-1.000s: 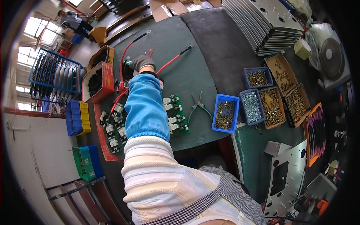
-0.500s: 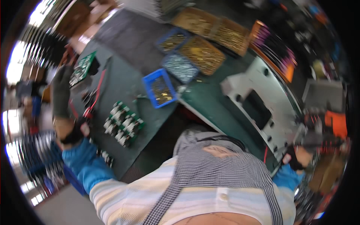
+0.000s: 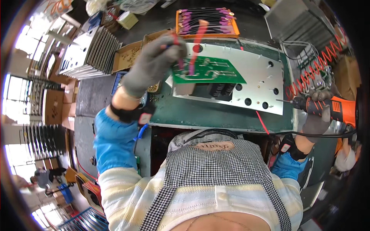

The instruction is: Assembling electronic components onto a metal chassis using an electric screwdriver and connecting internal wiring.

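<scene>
My left hand point(image 3: 156, 57), in a grey glove, is closed at the left edge of a green circuit board point(image 3: 219, 71). The board is raised over a silver metal panel point(image 3: 254, 69) with round holes, which lies on the green bench top. Red strips, smeared by motion, stand up from the board near my fingers. In my right hand point(image 3: 318, 115), also gloved, is an orange and black power screwdriver point(image 3: 327, 107). Its thin bit points left, just beyond the panel's right end. Below the board, a black ribbed part point(image 3: 221, 90) shows at the panel's cut-out.
Beyond the panel stands an orange tray of black cables point(image 3: 208, 23) with purple ends. Cardboard trays of brass parts point(image 3: 127, 56) lie at the left, near a stack of metal panels point(image 3: 90, 52). A coiled red hose point(image 3: 316, 75) and a black cord point(image 3: 327, 134) run at the right.
The view has turned toward the panel. My left hand has brought the circuit board from the left bench to over the panel. The power screwdriver now shows clearly in my right hand.
</scene>
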